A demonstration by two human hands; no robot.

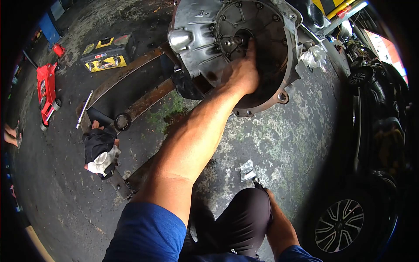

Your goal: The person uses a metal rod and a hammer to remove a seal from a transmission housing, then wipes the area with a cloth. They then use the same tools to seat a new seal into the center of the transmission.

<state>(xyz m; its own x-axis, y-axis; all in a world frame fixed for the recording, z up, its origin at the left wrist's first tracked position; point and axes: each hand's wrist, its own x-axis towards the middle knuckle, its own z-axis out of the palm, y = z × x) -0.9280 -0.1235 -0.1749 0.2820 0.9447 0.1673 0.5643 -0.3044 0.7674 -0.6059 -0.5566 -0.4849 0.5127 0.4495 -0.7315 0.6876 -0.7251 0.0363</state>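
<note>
Grey metal bell housing, smudged, mouth facing the viewer, bolts ringed inside, splined shaft at centre

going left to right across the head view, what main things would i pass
Red metal floor jack, yellow-and-black boxy toolbox, silver bell-shaped metal housing, black-tyred wheel with silver spokes.

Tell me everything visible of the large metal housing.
The large metal housing is grey, apparently cast, round and deep, open side facing the camera, top cropped. A rounded bulge marks one side; holes pierce the rim. Inside, bolts ring a splined shaft. The left hand reaches in beside the shaft; contact is unclear.
</note>
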